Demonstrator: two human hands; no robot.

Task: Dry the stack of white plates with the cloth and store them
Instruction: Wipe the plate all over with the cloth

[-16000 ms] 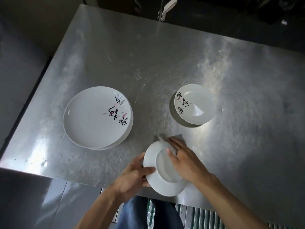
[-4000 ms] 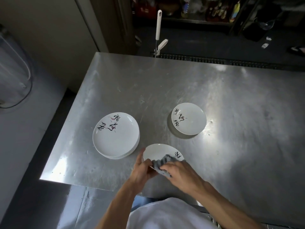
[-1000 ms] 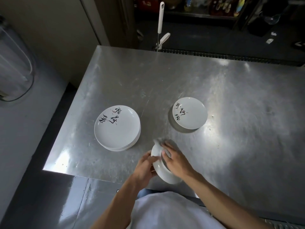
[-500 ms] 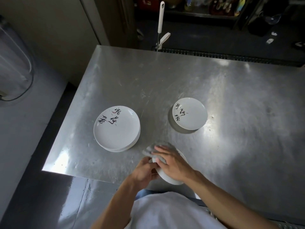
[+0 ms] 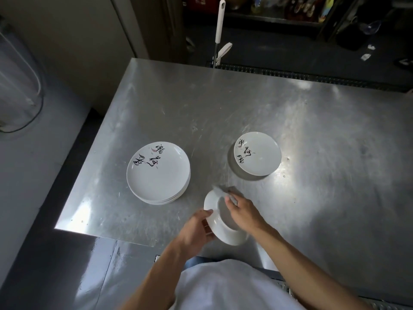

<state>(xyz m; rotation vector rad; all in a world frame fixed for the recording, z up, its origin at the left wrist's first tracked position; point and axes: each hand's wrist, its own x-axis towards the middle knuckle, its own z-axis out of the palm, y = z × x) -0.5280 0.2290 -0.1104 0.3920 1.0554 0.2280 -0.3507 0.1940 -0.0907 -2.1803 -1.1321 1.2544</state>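
One view only: head-worn, wide-angle, facing forward and steeply down. The steel table (image 5: pixel 223 113) fills the frame; left hand (image 5: pixel 194 229), right hand (image 5: pixel 244 212) close, low centre.

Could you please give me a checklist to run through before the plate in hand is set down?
1. Grip: the left hand grips the held plate by its rim: ok.
2. Wiping: the right hand holds the cloth against that plate: ok.
3. Dryness: held plate dry on both faces: cannot tell.
4. Landing spot: the single plate on the right has nothing on it: ok.
5. Remaining work: the stack on the left sits level on the table, apart from both hands: ok.
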